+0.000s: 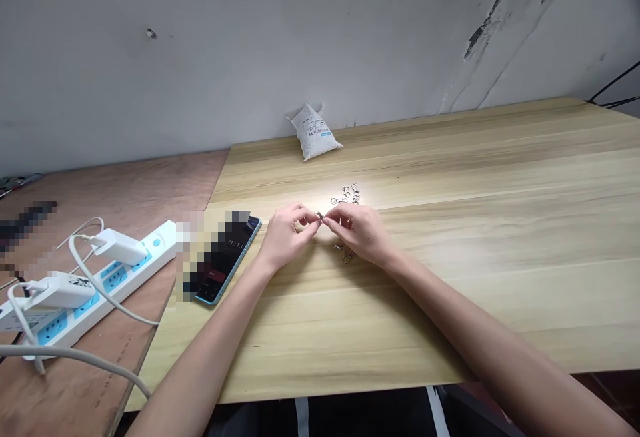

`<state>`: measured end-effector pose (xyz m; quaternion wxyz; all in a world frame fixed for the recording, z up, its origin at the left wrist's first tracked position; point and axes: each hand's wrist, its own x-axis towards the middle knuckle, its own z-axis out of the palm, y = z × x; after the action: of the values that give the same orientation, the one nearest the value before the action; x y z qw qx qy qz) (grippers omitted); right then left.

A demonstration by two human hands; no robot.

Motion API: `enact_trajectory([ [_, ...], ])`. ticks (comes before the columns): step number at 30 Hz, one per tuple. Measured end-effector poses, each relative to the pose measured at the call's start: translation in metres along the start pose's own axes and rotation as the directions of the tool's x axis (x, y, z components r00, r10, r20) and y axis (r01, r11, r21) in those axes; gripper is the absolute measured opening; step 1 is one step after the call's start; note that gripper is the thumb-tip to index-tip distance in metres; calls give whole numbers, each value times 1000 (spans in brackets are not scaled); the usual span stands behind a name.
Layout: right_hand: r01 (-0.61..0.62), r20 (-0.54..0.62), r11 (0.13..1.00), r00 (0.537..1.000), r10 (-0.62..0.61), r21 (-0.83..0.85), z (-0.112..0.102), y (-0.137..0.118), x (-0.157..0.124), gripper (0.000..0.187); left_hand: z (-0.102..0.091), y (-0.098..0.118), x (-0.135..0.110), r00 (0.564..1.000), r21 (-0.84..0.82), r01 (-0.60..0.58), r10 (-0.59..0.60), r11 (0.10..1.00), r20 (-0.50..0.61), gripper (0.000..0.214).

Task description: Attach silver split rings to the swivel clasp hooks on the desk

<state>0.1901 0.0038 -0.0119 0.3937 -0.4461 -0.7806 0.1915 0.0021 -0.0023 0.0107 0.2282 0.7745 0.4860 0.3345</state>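
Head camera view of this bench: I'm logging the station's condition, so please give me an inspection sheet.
Surface: pale wooden tabletop with long plank seams; reddish plywood bench adjoining on the left.
Job's things: small metal clasp at the fingertips; heap of metal clasps beyond the hands; second cluster of clasps just below them.
Clutter: white printed packet near the wall; phone, partly pixelated, beside the left hand.
Hands: left hand and right hand pinch the clasp together.
Cables: white charger cords at a power strip; black cables far right.
Surroundings: scuffed wall with peeling patches.
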Motion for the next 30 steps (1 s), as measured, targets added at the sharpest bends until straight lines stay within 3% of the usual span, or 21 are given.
enact_trajectory([
  [8, 61, -53, 997, 997, -59, 43, -19, 9, 2, 12, -9, -5, 4, 995, -2, -46, 46, 999, -93, 8],
  [14, 92, -37, 994, 995, -90, 61, -16, 9, 1, 7, -11, -6, 4, 992, -20, -64, 62, 998, -108, 6],
  [30, 88, -34, 990, 996, -84, 114, -13, 10, 1, 17, -12, -4, 4, 994, 7, -57, 57, 998, -93, 7],
])
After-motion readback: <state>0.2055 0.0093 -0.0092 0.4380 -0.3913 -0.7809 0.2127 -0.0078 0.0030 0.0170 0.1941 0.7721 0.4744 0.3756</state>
